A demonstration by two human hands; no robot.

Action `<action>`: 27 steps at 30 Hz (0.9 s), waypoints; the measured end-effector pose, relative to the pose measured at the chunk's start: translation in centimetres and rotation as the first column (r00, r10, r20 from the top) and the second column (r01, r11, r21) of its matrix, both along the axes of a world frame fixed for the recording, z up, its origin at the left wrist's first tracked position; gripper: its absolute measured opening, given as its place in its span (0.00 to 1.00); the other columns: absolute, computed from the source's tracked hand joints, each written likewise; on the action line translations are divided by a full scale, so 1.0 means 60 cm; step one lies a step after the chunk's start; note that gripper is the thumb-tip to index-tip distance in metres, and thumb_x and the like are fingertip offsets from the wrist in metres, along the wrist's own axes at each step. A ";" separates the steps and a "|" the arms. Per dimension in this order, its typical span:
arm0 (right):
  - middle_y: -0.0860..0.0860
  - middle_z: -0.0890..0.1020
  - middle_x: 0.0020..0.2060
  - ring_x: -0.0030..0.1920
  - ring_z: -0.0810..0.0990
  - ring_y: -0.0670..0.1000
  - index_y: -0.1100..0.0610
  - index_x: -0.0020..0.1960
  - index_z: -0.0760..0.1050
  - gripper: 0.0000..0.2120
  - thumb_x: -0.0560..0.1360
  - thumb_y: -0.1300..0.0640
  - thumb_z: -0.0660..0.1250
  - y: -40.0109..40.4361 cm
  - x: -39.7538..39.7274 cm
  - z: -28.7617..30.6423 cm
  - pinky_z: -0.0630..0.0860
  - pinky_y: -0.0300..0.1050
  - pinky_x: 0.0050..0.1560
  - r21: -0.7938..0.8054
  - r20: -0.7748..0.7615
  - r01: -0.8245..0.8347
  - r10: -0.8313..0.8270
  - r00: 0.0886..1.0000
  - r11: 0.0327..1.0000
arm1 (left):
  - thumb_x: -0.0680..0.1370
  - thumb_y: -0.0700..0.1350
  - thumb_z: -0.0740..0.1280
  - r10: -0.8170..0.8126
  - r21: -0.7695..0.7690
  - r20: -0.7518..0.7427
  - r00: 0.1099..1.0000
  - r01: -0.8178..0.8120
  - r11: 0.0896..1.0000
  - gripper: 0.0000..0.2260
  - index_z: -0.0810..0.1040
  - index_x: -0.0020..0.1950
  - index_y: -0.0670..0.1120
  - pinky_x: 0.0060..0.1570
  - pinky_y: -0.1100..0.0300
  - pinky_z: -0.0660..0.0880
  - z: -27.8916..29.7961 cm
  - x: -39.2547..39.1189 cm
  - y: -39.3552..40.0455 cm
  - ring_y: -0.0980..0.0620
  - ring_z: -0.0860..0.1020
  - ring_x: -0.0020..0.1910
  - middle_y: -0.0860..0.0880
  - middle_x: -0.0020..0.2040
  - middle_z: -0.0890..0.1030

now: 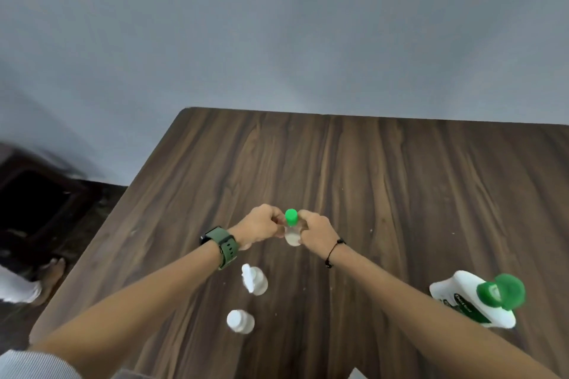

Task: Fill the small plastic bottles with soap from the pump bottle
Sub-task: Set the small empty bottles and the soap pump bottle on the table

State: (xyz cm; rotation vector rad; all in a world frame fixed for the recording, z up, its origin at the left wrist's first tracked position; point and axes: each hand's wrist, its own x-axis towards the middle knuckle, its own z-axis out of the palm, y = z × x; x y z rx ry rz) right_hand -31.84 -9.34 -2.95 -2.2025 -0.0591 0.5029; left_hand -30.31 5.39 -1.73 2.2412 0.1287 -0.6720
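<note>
Head view, grip: the left hand [264, 226] and the right hand [314, 230] met out over the wooden table [400, 188], fingers of both curled round one small clear bottle [292, 236] held between them.
Held bottle: upright or nearly so, with a green cap [291, 216] on top; whitish content showed low in it, though how full it was could not be told.
Nearer than the grip: two more small white bottles, one [255, 281] just behind the left wrist and one [240, 321] closer to the body.
Right of the grip: the soap bottle [475, 301] stood well apart by the right forearm, its green top [505, 290] open.
Step in hand: probably handling the green cap, tightening or loosening; which one could not be told.
Next move: likely needs this bottle set down and another brought to the soap bottle.
</note>
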 end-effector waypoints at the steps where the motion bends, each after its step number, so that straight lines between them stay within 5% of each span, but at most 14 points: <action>1: 0.63 0.81 0.49 0.53 0.78 0.61 0.62 0.54 0.75 0.13 0.71 0.67 0.60 0.004 -0.011 -0.005 0.74 0.49 0.52 -0.003 -0.001 -0.012 0.012 1.000 1.000 | 0.71 0.36 0.69 -0.034 0.037 -0.008 0.999 0.034 0.999 0.04 0.80 0.44 0.43 0.45 0.58 0.73 -0.001 -0.008 0.005 0.52 0.76 0.41 0.46 0.42 0.81; 10: 0.61 0.80 0.54 0.56 0.77 0.60 0.62 0.60 0.73 0.17 0.72 0.68 0.60 0.032 -0.075 -0.024 0.73 0.50 0.57 -0.005 0.015 -0.061 0.061 0.998 0.998 | 0.72 0.35 0.68 -0.108 0.103 -0.042 0.993 0.112 0.988 0.09 0.80 0.51 0.41 0.52 0.54 0.76 -0.005 -0.061 0.027 0.49 0.78 0.47 0.42 0.50 0.82; 22: 0.60 0.78 0.59 0.61 0.76 0.58 0.62 0.65 0.71 0.23 0.70 0.71 0.57 0.035 -0.076 -0.033 0.72 0.48 0.62 -0.026 -0.002 -0.098 0.098 0.995 0.995 | 0.73 0.34 0.66 -0.072 0.123 -0.027 0.997 0.075 0.990 0.10 0.80 0.53 0.40 0.50 0.57 0.76 -0.005 -0.081 0.034 0.50 0.78 0.46 0.42 0.51 0.82; 27: 0.61 0.73 0.66 0.67 0.71 0.55 0.62 0.70 0.65 0.27 0.71 0.72 0.55 0.022 -0.058 -0.019 0.66 0.47 0.68 -0.050 0.005 -0.093 0.093 0.996 0.994 | 0.76 0.37 0.63 -0.062 0.215 0.061 0.996 0.047 0.975 0.14 0.77 0.61 0.41 0.56 0.58 0.73 0.019 -0.075 0.047 0.46 0.77 0.58 0.43 0.59 0.79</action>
